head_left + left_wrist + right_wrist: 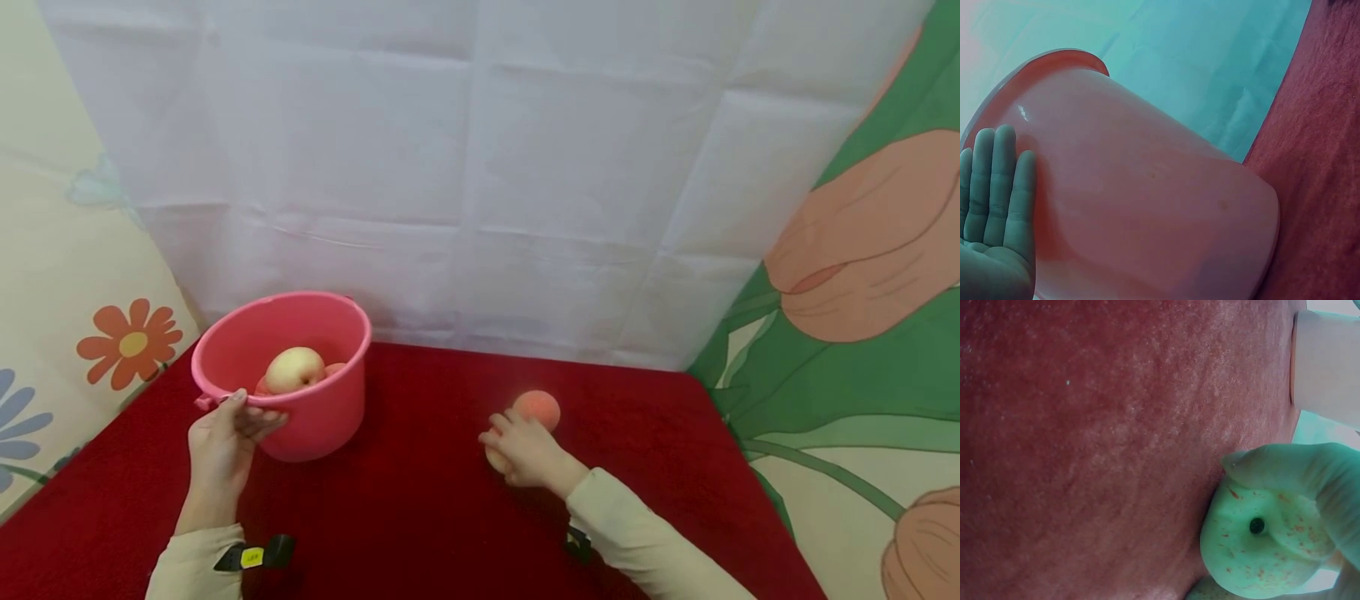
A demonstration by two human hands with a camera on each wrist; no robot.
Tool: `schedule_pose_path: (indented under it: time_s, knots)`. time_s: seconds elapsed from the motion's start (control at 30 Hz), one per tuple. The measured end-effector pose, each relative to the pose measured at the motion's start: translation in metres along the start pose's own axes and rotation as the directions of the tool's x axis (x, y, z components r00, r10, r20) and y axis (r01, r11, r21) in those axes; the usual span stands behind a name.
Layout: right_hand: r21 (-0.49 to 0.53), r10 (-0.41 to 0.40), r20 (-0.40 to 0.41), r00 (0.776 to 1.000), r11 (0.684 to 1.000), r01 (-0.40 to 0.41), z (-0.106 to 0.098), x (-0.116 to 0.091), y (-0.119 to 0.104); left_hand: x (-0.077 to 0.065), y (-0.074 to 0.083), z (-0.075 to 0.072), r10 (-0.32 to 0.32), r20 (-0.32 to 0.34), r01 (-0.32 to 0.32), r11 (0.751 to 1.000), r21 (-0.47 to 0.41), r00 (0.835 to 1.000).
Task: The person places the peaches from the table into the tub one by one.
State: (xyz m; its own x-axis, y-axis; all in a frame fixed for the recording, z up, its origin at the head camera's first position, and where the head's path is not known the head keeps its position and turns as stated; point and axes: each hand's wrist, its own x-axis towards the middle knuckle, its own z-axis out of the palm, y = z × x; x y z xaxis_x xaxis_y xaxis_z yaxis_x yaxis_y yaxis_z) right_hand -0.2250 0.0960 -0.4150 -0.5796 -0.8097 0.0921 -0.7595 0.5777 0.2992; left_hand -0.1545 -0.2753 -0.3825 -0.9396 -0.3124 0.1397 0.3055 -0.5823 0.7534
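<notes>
On the left of the head view stands a pink bucket [318, 425], with a pale yellow apple [294, 369] and reddish fruit inside. My left hand [225, 442] holds its near rim, thumb over the edge. In the left wrist view, the fingers [1000, 187] lie straight along the bucket's outer wall. Farther right, my right hand [525, 450] grips a pale apple [1241, 556], red-flecked with a dark hole in its dimple, low at the red cloth. A peach [538, 409] sits just beyond that hand, partly covered by it.
Red cloth [420, 500] covers the table. A white sheet [465, 167] hangs behind it, with flower-printed hangings [862, 250] at both sides. In the right wrist view, the bucket [1329, 369] shows at upper right.
</notes>
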Motion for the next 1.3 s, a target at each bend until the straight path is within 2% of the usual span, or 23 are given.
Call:
schedule_pose_path:
  time_s: [0.17,0.37,1.03,1.3]
  knots:
    - [0.02,0.011,0.015,1.0,1.0,-0.011,-0.002,0.0,0.0,0.0,0.0,0.0,0.004,0.006,-0.004,1.0,-0.008,1.0]
    - [0.055,0.011,-0.007,1.0,0.998,-0.011,-0.007,-0.001,0.001,0.0,0.001,0.001,-0.004,0.002,0.004,1.0,-0.002,1.0]
    - [0.061,0.004,-0.024,1.0,0.998,-0.003,-0.023,0.001,0.008,-0.002,0.0,0.0,-0.004,0.009,0.004,1.0,-0.012,1.0]
    - [0.094,0.013,-0.02,1.0,0.996,-0.011,-0.033,0.003,0.013,-0.002,0.001,0.001,-0.01,0.006,0.01,1.0,-0.007,1.0]
